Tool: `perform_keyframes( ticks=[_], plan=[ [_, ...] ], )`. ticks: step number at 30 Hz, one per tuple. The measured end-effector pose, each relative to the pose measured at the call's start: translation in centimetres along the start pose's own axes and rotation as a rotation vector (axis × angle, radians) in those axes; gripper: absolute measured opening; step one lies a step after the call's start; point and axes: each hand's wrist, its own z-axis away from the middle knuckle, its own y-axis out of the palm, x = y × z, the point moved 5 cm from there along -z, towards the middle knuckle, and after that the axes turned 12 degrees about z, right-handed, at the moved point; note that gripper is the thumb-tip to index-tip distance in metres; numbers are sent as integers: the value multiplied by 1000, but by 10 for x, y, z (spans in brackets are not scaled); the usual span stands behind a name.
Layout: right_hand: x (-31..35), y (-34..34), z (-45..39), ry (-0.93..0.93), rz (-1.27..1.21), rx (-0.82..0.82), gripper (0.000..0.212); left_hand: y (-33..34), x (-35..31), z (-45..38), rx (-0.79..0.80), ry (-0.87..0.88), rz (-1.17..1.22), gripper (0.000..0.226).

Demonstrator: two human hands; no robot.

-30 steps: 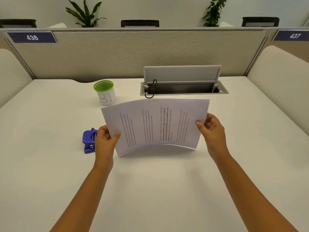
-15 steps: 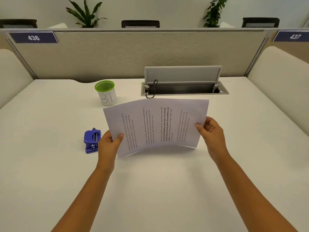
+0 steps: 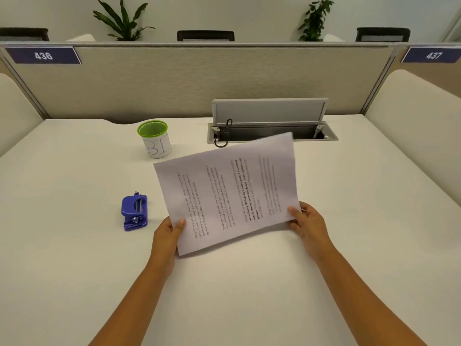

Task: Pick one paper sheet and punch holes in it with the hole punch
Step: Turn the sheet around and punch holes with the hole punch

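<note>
Paper sheet (image 3: pixel 225 193) held up off the tabletop (image 3: pixel 74 245), printed side up, tilted with far right corner raised, long axis running left-right across the body. Left hand (image 3: pixel 167 233) pinching near-left corner, thumb on top, fingers underneath. Right hand (image 3: pixel 308 224) gripping near-right edge, thumb on top of the sheet. Both hands closed on the sheet, neither free.

Hole punch (image 3: pixel 134 212), blue, resting on tabletop just left of the left hand, apart from the sheet, not touched. Long axis roughly front-back; which end carries the slot not clear from here. Left hand clearly nearer the punch; right hand well apart, across the full sheet.

Judged: sheet picked, no holes yet. Next move likely needs the left short edge carried leftward and down toward the punch, or the left hand freed to fetch it while the right keeps the sheet.

Green-rimmed cup (image 3: pixel 154 138) behind, near partition; open cable tray (image 3: pixel 272 136) beyond the sheet's far edge.
</note>
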Motion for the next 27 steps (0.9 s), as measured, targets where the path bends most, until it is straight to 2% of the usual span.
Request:
perform_keyframes(
  ticks=[4, 6, 10, 17, 21, 24, 27],
  plan=[
    [-7, 16, 0, 127, -390, -44, 15, 2, 0, -4, -22, 42, 44, 30],
    [-9, 32, 4, 154, -442, -16, 11, 4, -1, -3, -23, 56, 46, 29],
    [-15, 68, 13, 159, -345, 70, 26, 1, -1, -2, 1, 66, 23, 24],
    [-23, 109, 26, 143, -43, 202, 32, -5, 3, 0, 31, 65, 11, 24],
    [-19, 101, 20, 122, 59, 255, 41, -6, 4, 0, 61, 29, 45, 23],
    [-18, 84, 11, 137, 155, 201, 34, -6, 2, 1, 64, 33, 88, 23],
    [-12, 69, 8, 122, 146, 207, 30, -8, 1, 0, 34, 19, 161, 19]
  ],
)
